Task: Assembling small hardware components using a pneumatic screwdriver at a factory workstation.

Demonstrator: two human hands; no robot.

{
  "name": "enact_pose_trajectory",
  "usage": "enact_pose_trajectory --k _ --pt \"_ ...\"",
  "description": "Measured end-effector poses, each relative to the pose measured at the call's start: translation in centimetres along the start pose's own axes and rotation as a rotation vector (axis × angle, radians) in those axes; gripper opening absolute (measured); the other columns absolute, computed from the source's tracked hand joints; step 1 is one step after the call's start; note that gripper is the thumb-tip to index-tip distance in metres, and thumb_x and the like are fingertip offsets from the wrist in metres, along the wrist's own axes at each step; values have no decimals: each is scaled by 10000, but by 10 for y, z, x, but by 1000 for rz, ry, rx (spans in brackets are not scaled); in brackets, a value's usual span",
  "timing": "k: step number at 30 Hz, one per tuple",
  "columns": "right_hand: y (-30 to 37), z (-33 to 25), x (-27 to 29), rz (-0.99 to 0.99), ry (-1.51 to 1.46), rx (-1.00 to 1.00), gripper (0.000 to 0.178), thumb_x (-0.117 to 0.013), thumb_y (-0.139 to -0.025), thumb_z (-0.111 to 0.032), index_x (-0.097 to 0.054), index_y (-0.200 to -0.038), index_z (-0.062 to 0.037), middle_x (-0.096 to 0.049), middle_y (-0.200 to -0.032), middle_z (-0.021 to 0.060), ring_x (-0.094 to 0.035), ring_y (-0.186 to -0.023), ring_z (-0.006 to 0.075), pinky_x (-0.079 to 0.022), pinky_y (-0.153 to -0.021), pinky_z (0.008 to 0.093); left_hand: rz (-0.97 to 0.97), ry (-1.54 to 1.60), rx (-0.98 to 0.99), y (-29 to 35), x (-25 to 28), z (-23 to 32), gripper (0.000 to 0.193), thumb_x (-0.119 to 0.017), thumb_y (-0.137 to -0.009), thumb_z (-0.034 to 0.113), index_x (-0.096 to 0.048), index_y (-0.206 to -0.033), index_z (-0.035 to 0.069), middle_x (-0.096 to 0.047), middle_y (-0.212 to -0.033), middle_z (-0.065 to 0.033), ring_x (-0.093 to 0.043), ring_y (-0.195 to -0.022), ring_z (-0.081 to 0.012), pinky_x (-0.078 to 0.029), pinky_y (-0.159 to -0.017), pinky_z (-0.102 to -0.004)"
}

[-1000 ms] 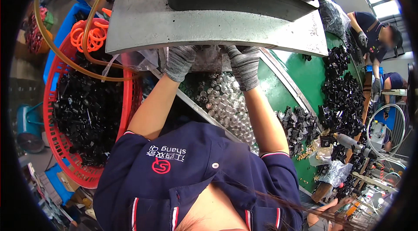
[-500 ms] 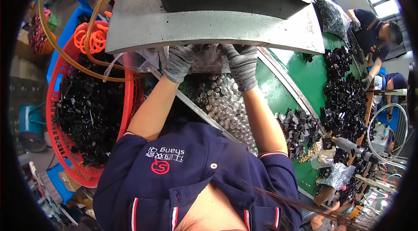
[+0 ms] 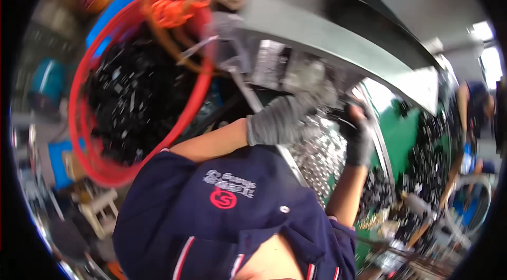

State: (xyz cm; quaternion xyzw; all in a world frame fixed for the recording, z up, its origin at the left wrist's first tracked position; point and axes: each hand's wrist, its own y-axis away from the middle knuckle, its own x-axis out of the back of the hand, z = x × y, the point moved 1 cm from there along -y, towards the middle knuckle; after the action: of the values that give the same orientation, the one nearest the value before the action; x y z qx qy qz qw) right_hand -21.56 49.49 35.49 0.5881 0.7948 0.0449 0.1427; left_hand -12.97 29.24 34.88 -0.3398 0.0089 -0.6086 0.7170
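My left hand (image 3: 288,116), in a grey knit glove, reaches across the workbench below the machine's edge, its fingers smeared by motion near the small clear pieces. My right hand (image 3: 359,135), gloved the same way, is bent over the right side of that pile, fingers curled. A small dark piece (image 3: 342,115) shows at its fingers, too blurred to name. Between and below the hands spreads a heap of small round clear parts (image 3: 322,153). Beyond my left hand stands a metal block (image 3: 269,63) beneath the big grey machine plate (image 3: 338,48).
On the left stands a red plastic basket (image 3: 79,121) full of black parts (image 3: 132,100). An orange coiled hose (image 3: 169,11) hangs over its rim. More black parts (image 3: 428,148) lie on the green bench top (image 3: 393,137). At the far right is another person (image 3: 472,106).
The view has swung, so the basket and machine appear shifted right. Both hands have come out from under the machine plate toward me. The left now reaches across to the right.
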Motion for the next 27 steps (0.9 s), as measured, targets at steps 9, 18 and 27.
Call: enact_pose_trajectory --k 9,18,27 --pt "-47 44 174 646 -496 -63 360 -483 -930 -196 -504 -1239 -12 -637 -1080 184 -652 -749 244 -524 -586 316 293 -42 689 70 196 -23 206 -697 -812 210 -673 -929 41 -685 -818 -97 -656 -789 -185 -516 -747 -289" --pt "18 47 44 307 432 135 215 -587 -872 -75 -645 -1076 -42 -665 -956 85 -619 -752 139 -513 -637 259 -197 -714 802 125 211 -331 599 -613 -873 315 -397 -1394 114 -585 -1191 -145 -573 -1070 -250 -412 -1007 -389" --pt "-23 66 -59 -348 1524 351 265 -600 -843 -244 -632 -1068 -107 -646 -907 141 -642 -744 319 -508 -662 416 36 -162 602 175 263 -429 388 -483 -957 278 -510 -1296 92 -565 -1231 -86 -515 -1135 -221 -393 -998 -327"
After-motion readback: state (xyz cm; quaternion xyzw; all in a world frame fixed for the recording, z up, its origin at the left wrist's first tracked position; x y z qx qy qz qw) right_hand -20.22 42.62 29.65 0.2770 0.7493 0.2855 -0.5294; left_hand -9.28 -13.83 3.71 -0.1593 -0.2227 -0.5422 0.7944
